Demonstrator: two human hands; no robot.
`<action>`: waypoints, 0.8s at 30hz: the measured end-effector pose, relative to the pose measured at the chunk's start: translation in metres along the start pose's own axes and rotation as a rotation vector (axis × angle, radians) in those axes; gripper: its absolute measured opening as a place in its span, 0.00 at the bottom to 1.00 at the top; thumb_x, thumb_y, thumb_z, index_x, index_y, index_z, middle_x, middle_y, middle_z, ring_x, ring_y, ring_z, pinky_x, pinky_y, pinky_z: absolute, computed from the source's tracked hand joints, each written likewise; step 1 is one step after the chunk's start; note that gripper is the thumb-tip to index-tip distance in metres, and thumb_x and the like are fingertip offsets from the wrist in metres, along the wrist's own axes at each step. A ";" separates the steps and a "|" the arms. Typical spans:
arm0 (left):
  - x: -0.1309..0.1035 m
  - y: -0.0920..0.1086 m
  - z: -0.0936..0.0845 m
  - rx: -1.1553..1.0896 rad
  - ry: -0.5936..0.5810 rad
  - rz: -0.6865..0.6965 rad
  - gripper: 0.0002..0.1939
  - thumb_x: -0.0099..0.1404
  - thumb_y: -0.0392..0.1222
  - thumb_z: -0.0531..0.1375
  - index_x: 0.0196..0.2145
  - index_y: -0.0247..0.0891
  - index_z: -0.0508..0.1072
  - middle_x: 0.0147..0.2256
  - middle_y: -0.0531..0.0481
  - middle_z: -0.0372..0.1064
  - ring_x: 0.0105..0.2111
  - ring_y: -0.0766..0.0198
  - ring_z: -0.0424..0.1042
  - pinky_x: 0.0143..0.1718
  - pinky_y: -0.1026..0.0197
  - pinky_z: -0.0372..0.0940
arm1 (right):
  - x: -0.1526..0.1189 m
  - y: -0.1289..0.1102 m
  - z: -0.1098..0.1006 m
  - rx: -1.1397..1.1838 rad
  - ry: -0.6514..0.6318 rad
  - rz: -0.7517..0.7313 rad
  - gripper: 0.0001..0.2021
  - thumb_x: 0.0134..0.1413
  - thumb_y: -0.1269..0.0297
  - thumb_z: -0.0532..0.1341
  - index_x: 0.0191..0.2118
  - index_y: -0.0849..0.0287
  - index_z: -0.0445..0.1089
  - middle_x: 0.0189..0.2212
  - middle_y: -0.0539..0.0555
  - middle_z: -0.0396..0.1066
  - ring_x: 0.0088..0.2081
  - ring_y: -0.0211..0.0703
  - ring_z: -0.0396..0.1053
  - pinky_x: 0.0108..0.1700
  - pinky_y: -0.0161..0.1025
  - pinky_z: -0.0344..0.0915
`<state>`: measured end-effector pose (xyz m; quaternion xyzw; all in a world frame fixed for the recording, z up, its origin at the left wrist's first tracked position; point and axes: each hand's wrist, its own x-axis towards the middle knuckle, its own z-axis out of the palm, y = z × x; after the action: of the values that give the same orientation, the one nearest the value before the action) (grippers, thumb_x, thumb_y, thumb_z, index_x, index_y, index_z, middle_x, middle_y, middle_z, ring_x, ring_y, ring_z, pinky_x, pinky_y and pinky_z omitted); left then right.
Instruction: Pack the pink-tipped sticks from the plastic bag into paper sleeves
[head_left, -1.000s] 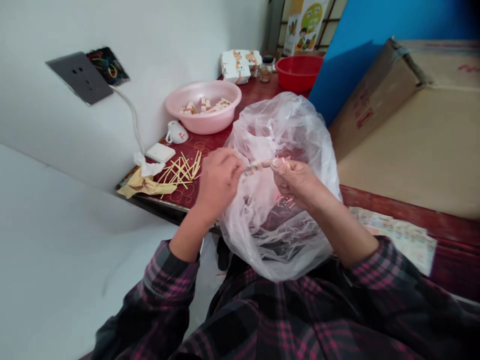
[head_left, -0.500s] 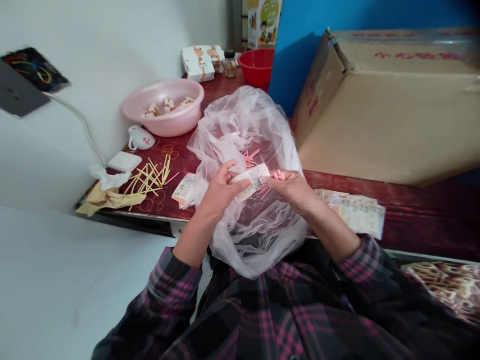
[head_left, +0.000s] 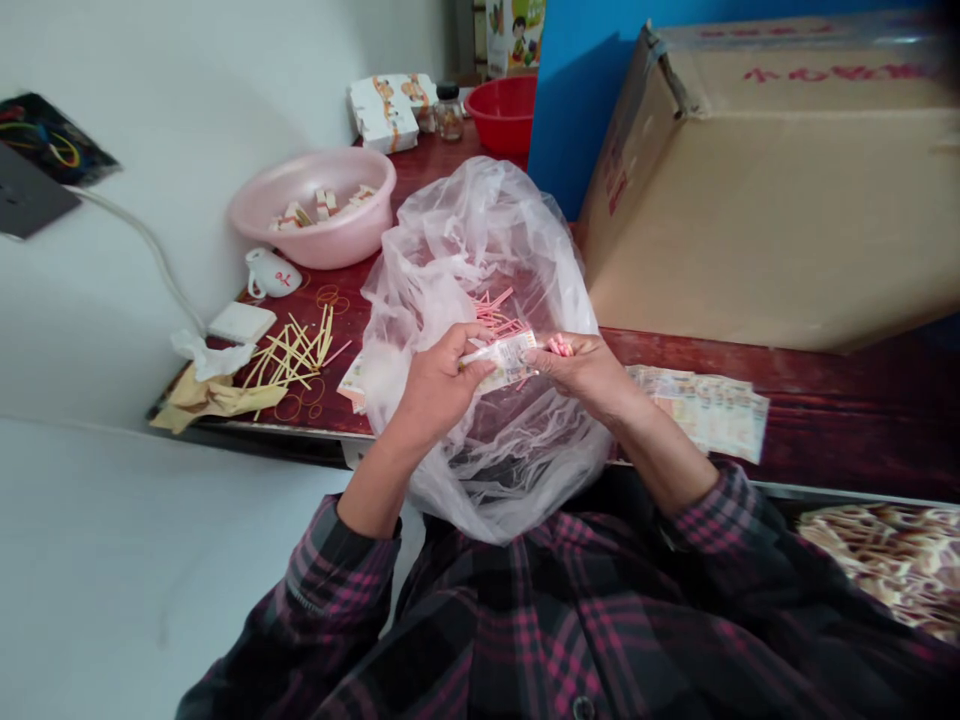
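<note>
The left hand (head_left: 437,385) and right hand (head_left: 589,372) pinch a pale, orange-edged printed slip (head_left: 511,359) in closed fingers (head_left: 456,339); the right also grips pink sticks (head_left: 559,345).

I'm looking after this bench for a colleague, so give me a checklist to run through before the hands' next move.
1. Left hand gripping the printed packet: ok.
2. Right hand holding pink sticks: ok, thumb at the packet's edge.
3. Plastic bag open beneath the hands: ok.
4. Yellow sticks gathered: not ok, scattered loosely on the table.
5. Anything inside the packet: cannot tell.
</note>
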<state>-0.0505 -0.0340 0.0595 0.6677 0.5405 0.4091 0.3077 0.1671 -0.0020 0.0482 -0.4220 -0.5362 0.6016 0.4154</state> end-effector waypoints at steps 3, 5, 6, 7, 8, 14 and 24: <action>0.000 -0.003 0.004 -0.020 -0.025 -0.027 0.12 0.69 0.39 0.63 0.50 0.48 0.77 0.31 0.57 0.75 0.29 0.62 0.73 0.33 0.60 0.67 | -0.001 0.002 -0.001 -0.018 0.015 -0.021 0.32 0.40 0.34 0.78 0.22 0.54 0.63 0.18 0.42 0.54 0.25 0.33 0.52 0.27 0.36 0.49; 0.000 -0.001 0.006 -0.015 -0.022 -0.030 0.09 0.70 0.40 0.62 0.47 0.46 0.79 0.31 0.57 0.76 0.30 0.63 0.73 0.34 0.61 0.67 | -0.001 0.003 0.001 -0.037 0.030 -0.037 0.34 0.40 0.31 0.77 0.21 0.54 0.60 0.18 0.42 0.52 0.25 0.33 0.51 0.27 0.37 0.48; 0.000 0.002 0.007 0.002 -0.015 -0.011 0.07 0.71 0.41 0.62 0.46 0.45 0.79 0.32 0.56 0.77 0.31 0.62 0.74 0.36 0.60 0.68 | 0.000 0.003 0.002 -0.047 0.037 -0.047 0.35 0.40 0.30 0.76 0.21 0.53 0.59 0.18 0.42 0.51 0.25 0.33 0.50 0.27 0.37 0.47; 0.000 0.005 0.008 0.029 -0.010 0.022 0.07 0.72 0.42 0.63 0.44 0.44 0.80 0.34 0.54 0.79 0.34 0.61 0.75 0.38 0.59 0.70 | 0.000 0.003 0.003 -0.055 0.041 -0.058 0.36 0.40 0.29 0.76 0.21 0.53 0.58 0.19 0.42 0.50 0.25 0.33 0.50 0.27 0.37 0.47; 0.001 0.009 0.008 0.067 -0.007 0.062 0.06 0.72 0.43 0.63 0.43 0.43 0.81 0.36 0.53 0.80 0.37 0.60 0.76 0.41 0.58 0.70 | 0.001 0.003 0.004 -0.063 0.045 -0.071 0.37 0.40 0.27 0.75 0.21 0.53 0.57 0.19 0.42 0.50 0.25 0.33 0.49 0.27 0.38 0.47; 0.006 0.007 0.011 0.153 0.020 0.135 0.07 0.72 0.38 0.63 0.34 0.41 0.80 0.34 0.52 0.79 0.38 0.61 0.76 0.46 0.57 0.70 | -0.002 0.001 0.007 -0.034 0.025 -0.096 0.38 0.42 0.23 0.73 0.22 0.52 0.56 0.18 0.41 0.48 0.24 0.33 0.46 0.26 0.38 0.44; 0.007 -0.021 0.014 0.116 0.107 0.219 0.07 0.72 0.41 0.67 0.34 0.42 0.81 0.42 0.50 0.77 0.45 0.60 0.76 0.53 0.54 0.72 | -0.003 0.003 -0.010 -0.066 -0.007 0.044 0.30 0.41 0.32 0.77 0.25 0.55 0.69 0.17 0.41 0.53 0.22 0.32 0.46 0.24 0.36 0.42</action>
<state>-0.0474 -0.0220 0.0366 0.7165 0.5027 0.4435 0.1927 0.1774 -0.0019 0.0448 -0.4450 -0.5478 0.5941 0.3858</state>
